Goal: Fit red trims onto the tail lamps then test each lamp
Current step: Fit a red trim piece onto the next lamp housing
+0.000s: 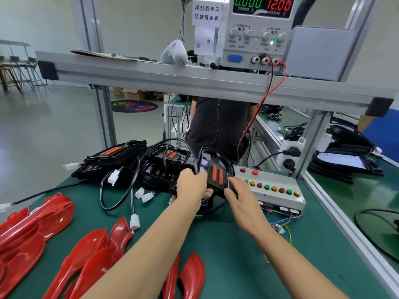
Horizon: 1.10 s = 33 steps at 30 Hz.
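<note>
Left hand (192, 184) stretched forward over the green mat (226, 238), fingers curled round the left edge of a black tail lamp (216, 169) and its cable, gripping it. Right hand (238, 194) reaching in from the right, fingers bent against the lamp's lower right edge, holding it from that side. Lamp raised tilted between both hands, orange reflector strips facing the camera.

Far left and near edge: red trims (43, 234) lying loose in a scatter on the mat, well apart from both hands. Behind the left hand: a heap of more black lamps (121, 156) with tangled black cables and white connectors (134, 221). Just right of the held lamp: grey test box (278, 190) with red, yellow and green buttons, close beside the right hand. Above, on the aluminium shelf (172, 76): power supply (257, 33) reading 0.000 and 12.00, red lead hanging down toward the bench.
</note>
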### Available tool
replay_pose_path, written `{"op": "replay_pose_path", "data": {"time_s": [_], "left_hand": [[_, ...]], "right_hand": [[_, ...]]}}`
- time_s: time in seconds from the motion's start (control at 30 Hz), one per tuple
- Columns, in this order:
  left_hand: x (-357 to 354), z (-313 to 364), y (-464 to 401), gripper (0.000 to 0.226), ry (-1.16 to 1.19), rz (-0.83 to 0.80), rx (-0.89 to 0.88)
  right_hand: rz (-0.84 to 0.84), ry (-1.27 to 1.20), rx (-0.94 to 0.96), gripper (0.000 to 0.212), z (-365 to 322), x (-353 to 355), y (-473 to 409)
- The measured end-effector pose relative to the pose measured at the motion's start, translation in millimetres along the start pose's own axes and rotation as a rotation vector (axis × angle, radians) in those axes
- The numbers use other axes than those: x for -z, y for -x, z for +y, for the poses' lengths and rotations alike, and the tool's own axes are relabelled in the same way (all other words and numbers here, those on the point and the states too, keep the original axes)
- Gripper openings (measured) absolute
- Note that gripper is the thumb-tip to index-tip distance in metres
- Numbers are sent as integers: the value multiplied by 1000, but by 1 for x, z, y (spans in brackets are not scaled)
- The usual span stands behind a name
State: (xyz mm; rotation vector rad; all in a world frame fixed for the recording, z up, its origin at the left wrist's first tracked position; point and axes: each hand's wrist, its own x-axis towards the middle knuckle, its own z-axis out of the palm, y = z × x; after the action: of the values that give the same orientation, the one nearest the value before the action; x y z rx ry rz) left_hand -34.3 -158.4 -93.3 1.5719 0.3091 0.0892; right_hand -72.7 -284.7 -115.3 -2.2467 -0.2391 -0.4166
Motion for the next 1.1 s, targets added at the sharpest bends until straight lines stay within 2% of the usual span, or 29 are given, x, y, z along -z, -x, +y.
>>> {"op": "replay_pose_path", "data": {"time_s": [0.03, 0.1, 0.17, 0.2, 0.27, 0.37, 0.47, 0.57, 0.73, 0.83, 0.93, 1.1], "left_hand": [[0, 1, 6, 10, 57, -8, -9], [1, 6, 19, 15, 165, -33, -22], [2, 11, 33, 17, 249, -76, -37], [2, 13, 39, 18, 277, -108, -45], [2, 16, 52, 20, 300, -200, -57], [4, 19, 66, 19, 298, -367, -55], [10, 16, 66, 22, 199, -543, -62], [13, 9, 64, 24, 24, -730, -63], [11, -3, 54, 12, -5, -721, 5], [7, -11, 50, 19, -6, -765, 7], [2, -18, 51, 24, -40, -847, 33], [-7, -35, 52, 13, -161, -859, 126]], "right_hand": [[61, -53, -41, 20, 0, 2, 1], [126, -241, -213, 33, -2, 10, 4], [84, -610, -407, 42, -7, 19, 6], [36, -806, -455, 36, -8, 24, 7], [-18, -1100, -506, 29, -12, 34, 12], [-36, -1298, -480, 39, -9, 49, 22], [-12, -1294, -505, 42, -2, 61, 36], [100, -1271, -559, 37, 7, 71, 49], [246, -1210, -632, 31, 25, 84, 77], [297, -1221, -667, 26, 37, 93, 92], [287, -1244, -703, 34, 48, 101, 107], [235, -1222, -822, 34, 62, 104, 132]]}}
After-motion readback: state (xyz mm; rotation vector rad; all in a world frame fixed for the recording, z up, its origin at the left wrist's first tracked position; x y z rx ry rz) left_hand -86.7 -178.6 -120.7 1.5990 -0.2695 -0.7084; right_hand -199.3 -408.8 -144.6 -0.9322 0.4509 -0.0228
